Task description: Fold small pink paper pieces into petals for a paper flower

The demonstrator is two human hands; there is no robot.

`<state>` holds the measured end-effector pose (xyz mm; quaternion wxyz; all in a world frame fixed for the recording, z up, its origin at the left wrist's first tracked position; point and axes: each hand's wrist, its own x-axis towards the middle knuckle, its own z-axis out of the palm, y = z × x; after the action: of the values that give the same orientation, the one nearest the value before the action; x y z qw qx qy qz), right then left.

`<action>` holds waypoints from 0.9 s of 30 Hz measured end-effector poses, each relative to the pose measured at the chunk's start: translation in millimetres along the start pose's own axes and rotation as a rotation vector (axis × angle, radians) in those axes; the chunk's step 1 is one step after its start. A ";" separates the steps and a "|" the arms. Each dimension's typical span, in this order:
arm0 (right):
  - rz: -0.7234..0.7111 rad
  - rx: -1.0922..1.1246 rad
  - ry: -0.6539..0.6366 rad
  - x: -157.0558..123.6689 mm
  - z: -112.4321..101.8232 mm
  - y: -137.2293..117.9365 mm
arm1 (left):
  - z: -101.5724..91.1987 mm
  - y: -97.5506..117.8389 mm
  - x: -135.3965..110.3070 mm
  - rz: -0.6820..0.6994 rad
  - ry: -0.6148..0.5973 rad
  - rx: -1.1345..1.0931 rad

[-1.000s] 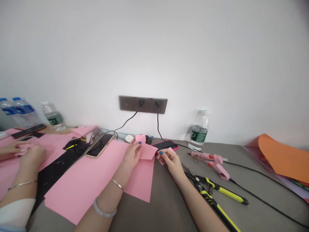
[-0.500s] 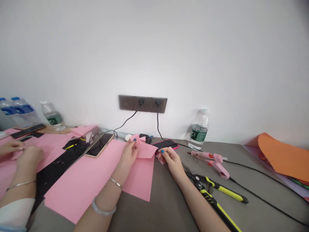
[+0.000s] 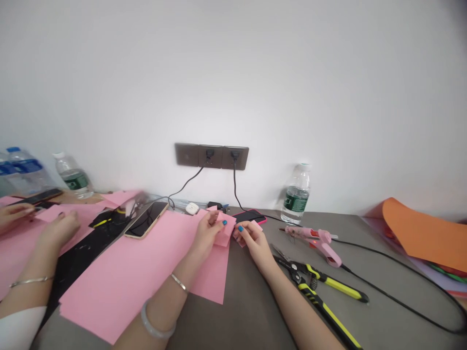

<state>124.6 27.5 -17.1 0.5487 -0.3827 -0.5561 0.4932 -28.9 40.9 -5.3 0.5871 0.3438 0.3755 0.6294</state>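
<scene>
My left hand [image 3: 207, 233] pinches a small folded pink paper piece [image 3: 225, 229] between thumb and fingers, just above the far end of a large pink paper sheet [image 3: 146, 272] on the grey table [image 3: 241, 311]. My right hand [image 3: 251, 239] is closed on another small pink paper scrap [image 3: 255, 225], close beside the left hand. Both wrists rest near the table, and the left one wears bracelets. A red-cased phone [image 3: 248, 216] lies just behind my hands.
Yellow-handled cutters [image 3: 321, 291] lie right of my right arm, with a pink glue gun [image 3: 317, 239] and its black cable behind. A water bottle [image 3: 296, 194] stands by the wall. Orange paper [image 3: 423, 233] is far right. Another person's hands [image 3: 54, 231] work on pink paper at left, near a gold phone [image 3: 146, 219].
My left hand has folded the pink piece down and brought it right, close to my right hand. The other person's hands have shifted on their paper.
</scene>
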 end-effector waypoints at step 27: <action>0.025 -0.022 0.059 0.9 -4.3 2.5 | 4.3 -2.5 -9.2 -0.120 -0.214 0.139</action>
<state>128.4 29.5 -19.7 0.5544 -0.4099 -0.5403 0.4824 -23.3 32.1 -5.3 0.6350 0.4256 0.3737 0.5253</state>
